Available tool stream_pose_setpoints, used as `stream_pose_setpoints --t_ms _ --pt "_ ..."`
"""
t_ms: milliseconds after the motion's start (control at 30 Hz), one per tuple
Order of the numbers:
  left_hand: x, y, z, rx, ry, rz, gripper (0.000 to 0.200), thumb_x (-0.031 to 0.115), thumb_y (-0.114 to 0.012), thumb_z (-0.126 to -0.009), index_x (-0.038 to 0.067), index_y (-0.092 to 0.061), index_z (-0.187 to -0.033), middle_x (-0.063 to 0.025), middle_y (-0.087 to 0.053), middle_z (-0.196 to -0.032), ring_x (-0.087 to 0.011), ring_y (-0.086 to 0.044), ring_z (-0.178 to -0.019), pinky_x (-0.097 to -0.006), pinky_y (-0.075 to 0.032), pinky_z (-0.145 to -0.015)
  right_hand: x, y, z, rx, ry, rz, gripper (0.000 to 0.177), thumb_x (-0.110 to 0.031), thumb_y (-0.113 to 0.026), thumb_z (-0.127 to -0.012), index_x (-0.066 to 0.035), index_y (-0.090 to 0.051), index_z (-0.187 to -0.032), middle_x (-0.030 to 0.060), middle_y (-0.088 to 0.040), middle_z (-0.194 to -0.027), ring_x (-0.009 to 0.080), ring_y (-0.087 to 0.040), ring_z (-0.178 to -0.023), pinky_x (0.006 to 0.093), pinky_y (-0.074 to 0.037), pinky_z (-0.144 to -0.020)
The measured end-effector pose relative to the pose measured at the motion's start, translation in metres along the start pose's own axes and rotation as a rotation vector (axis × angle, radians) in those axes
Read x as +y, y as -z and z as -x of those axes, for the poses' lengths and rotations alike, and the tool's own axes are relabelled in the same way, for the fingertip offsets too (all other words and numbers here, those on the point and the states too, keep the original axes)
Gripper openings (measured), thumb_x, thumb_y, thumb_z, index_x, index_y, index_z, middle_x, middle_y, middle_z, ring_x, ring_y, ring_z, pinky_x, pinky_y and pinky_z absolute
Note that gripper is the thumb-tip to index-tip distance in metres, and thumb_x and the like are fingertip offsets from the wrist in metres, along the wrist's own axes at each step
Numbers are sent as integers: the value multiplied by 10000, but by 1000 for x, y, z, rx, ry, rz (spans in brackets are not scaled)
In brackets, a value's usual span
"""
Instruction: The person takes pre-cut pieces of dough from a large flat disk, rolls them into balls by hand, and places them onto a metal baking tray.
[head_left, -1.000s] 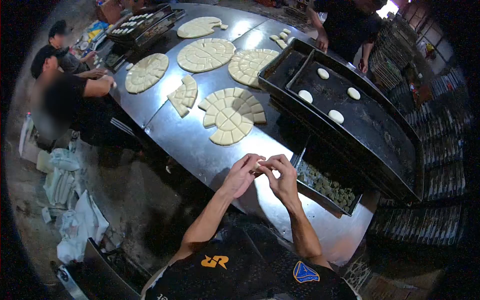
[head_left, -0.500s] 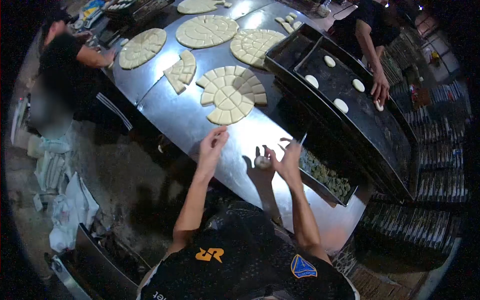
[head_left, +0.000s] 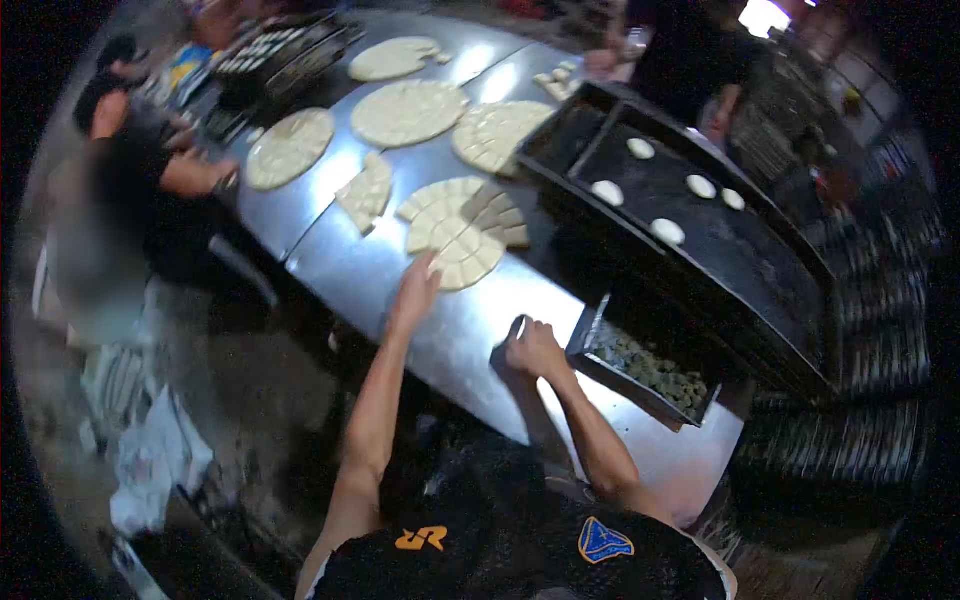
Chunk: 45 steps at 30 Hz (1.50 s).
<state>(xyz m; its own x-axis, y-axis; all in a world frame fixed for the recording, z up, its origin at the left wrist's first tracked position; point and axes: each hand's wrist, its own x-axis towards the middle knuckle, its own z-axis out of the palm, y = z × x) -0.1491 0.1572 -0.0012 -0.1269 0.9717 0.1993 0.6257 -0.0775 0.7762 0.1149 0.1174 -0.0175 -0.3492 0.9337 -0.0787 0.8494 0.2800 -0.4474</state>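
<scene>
My left hand point(head_left: 415, 292) reaches to the near-left edge of a round of pale dough point(head_left: 450, 220) cut into segments. Its fingers are closed on a dough piece at that edge, somewhat blurred by motion. Nearer to me on the metal table, my right hand point(head_left: 537, 350) is curled, knuckles up, over the spot where a small dough ball was. The ball is now hidden beneath the fingers. Just right of that hand sits a narrow metal tray point(head_left: 640, 388) holding greenish-brown lumps of filling point(head_left: 655, 375).
More dough rounds point(head_left: 410, 112) and a part-round point(head_left: 366, 192) lie farther along the metal table point(head_left: 330, 290). A large black baking tray point(head_left: 740, 265) at right carries several white dough pieces point(head_left: 667, 232). Co-workers stand at left point(head_left: 150, 170) and far right point(head_left: 690, 60). Stacked trays point(head_left: 870, 350) line the right side.
My left hand has moved forward onto the cut dough's edge. The fingers of my right hand have closed over the dough ball. The co-worker's hand has left the baking tray. The view has shifted.
</scene>
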Motion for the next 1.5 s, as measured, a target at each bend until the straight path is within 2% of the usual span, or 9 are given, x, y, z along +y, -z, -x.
stream_pose_setpoints --t_ms 100,300,500,700,800,967,1167,1367,1500 --pt "-51 -25 -13 -32 -59 -174 451 82 -600 -838 -48 -511 -1260 -256 -567 -1210 -408 -513 -1152 -437 -396 -997 25 39 28 -309 41 -82 376 -215 -690 -725 41 -654 -999 286 -624 -945 402 -591 -886 462 -505 -807" --pt "-15 -4 18 63 109 68 284 74 -632 -870 -31 -543 -1118 -160 -593 -1012 -242 -588 -926 -339 -466 -782 23 228 74 506 78 -408 245 -116 -679 -819 -12 -637 -1037 88 -595 -991 166 -585 -795 312 -492 -686" --pt "-17 11 54 155 349 660 337 83 -581 -931 -2 -472 -1239 -137 -552 -1170 -215 -574 -982 -315 -478 -822 103 329 45 702 -178 -76 223 -42 -667 -799 3 -631 -1014 131 -619 -909 253 -616 -802 342 -498 -723" --pt "24 24 76 176 559 1007 460 100 -622 -915 37 -419 -1323 -116 -498 -1265 -218 -527 -1105 -356 -465 -896 142 323 30 321 -186 80 221 -166 -701 -814 -12 -686 -972 160 -625 -865 329 -606 -802 402 -487 -711" --pt "63 13 76 -17 463 1065 535 47 -601 -900 40 -354 -1375 -126 -511 -1265 -222 -522 -1118 -342 -452 -915 84 302 51 923 -205 14 158 -137 -639 -857 -15 -688 -944 153 -632 -821 305 -602 -791 386 -475 -708" --pt "150 -46 83 -542 345 1028 565 -9 -628 -845 -4 -381 -1354 -110 -614 -1070 -182 -602 -975 -281 -491 -878 23 158 90 105 -16 -623 357 -256 -683 -851 -15 -656 -1114 162 -675 -1054 234 -643 -944 349 -497 -842" --pt "161 -94 119 -647 304 1000 479 15 -693 -827 -15 -498 -1264 -73 -612 -1045 -131 -593 -934 -260 -505 -808 19 97 133 223 -273 -1123 303 -201 -703 -851 20 -651 -1050 80 -675 -900 114 -612 -801 266 -494 -703" --pt "158 -104 123 -743 414 846 274 144 -655 -906 -35 -623 -1111 -46 -647 -943 -85 -580 -847 -194 -461 -733 73 123 132 224 -149 -839 300 -220 -742 -806 6 -681 -993 116 -689 -816 195 -639 -716 349 -510 -671" --pt "152 -104 106 -624 442 966 351 206 -679 -894 -48 -620 -1129 -65 -656 -963 -90 -587 -867 -216 -472 -756 148 139 110 559 -507 -6 334 -239 -775 -747 7 -701 -960 208 -629 -909 349 -566 -979 433 -506 -786"
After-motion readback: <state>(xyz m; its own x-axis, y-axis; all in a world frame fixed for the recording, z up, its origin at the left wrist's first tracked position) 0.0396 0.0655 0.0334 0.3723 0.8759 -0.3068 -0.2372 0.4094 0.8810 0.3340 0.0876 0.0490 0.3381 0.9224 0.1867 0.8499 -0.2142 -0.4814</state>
